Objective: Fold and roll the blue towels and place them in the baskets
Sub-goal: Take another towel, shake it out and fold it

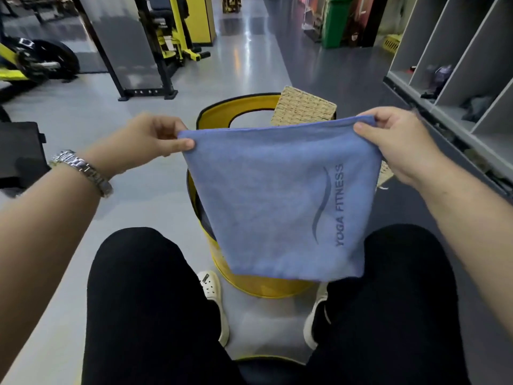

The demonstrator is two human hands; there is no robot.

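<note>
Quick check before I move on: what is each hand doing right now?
Left hand: pinching the top left corner of the blue towel.
Right hand: pinching the towel's top right corner, holding it up.

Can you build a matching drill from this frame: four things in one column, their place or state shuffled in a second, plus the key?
Things
1. blue towel printed YOGA FITNESS
2. woven straw basket
3. silver metal wristwatch
4. round yellow tub

Places or states
A. on the left wrist
B. on the floor ahead of the person's feet, mostly hidden by cloth
C. hanging in the air, pinched at its top corners by the left hand and right hand
D. behind the cloth's top edge, tilted against the yellow rim

Pairs: 1-C, 2-D, 3-A, 4-B
</note>
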